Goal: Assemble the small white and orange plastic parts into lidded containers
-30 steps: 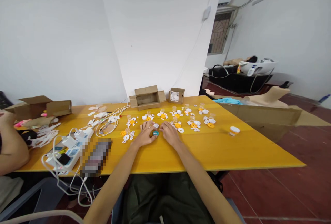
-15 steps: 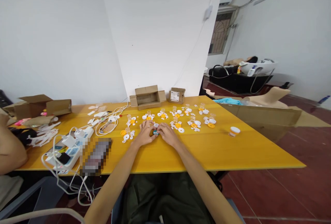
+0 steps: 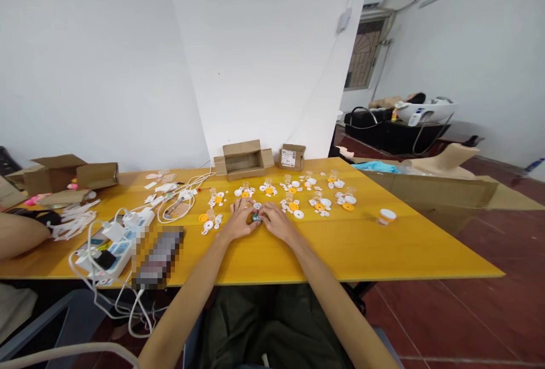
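Note:
Close together over the middle of the table, my left hand (image 3: 239,219) and my right hand (image 3: 275,220) pinch a small teal piece (image 3: 256,218) between their fingertips. Its exact kind is too small to make out. Just beyond it, between the hands, lies a white round part (image 3: 256,206). Around my hands are little groups of parts: an orange disc (image 3: 293,206), a white disc (image 3: 298,214), a clear cup (image 3: 289,196) and several small white pieces with dark marks. On the left side, another orange disc (image 3: 203,218) lies near a white disc (image 3: 208,225).
A lidded tub (image 3: 386,217) stands at the right. Open cardboard boxes (image 3: 244,163) line the back. To the left are a power strip (image 3: 128,247) with tangled white cables, a blurred-out phone (image 3: 159,258) and another person's arm (image 3: 23,234). The table (image 3: 361,261) ends close before me.
The other person's arm at the far left has come down and now lies lower over the table. My hands and the teal piece stay almost where they were.

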`<state>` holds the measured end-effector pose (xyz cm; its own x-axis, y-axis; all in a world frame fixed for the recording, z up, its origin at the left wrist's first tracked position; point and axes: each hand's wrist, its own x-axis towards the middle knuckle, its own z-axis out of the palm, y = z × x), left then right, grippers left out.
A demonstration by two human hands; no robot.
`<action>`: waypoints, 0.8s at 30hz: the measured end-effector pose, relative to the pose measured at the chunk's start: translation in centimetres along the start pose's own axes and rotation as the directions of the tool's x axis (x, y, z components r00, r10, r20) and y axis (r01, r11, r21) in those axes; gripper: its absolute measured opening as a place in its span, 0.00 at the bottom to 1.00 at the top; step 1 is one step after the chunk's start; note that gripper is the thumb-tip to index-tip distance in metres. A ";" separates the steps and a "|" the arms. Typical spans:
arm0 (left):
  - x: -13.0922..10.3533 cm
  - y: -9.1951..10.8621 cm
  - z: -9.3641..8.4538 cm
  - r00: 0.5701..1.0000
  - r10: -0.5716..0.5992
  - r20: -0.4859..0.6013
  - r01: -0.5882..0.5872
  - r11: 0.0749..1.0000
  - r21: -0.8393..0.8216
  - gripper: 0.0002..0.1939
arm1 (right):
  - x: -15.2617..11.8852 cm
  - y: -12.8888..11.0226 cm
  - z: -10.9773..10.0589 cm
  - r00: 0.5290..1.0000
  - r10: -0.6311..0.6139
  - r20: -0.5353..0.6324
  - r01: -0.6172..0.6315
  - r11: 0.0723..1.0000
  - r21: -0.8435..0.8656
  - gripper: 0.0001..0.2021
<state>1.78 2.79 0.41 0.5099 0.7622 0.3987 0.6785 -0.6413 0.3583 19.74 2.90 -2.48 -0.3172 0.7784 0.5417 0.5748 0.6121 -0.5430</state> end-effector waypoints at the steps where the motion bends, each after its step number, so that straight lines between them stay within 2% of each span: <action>1: 0.0 0.0 0.0 1.000 -0.002 0.001 0.002 1.000 0.000 0.05 | 0.0 -0.1 0.0 1.000 -0.001 -0.001 0.001 1.000 -0.001 0.11; 24: 0.0 -0.1 0.0 1.000 0.002 0.007 -0.002 1.000 0.000 0.06 | -0.1 -0.6 -0.3 0.999 0.040 -0.001 -0.040 0.999 0.009 0.10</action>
<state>1.67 2.86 0.36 0.5150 0.7613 0.3940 0.6772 -0.6431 0.3575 19.60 2.43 -2.02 -0.2931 0.8023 0.5200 0.5806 0.5815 -0.5699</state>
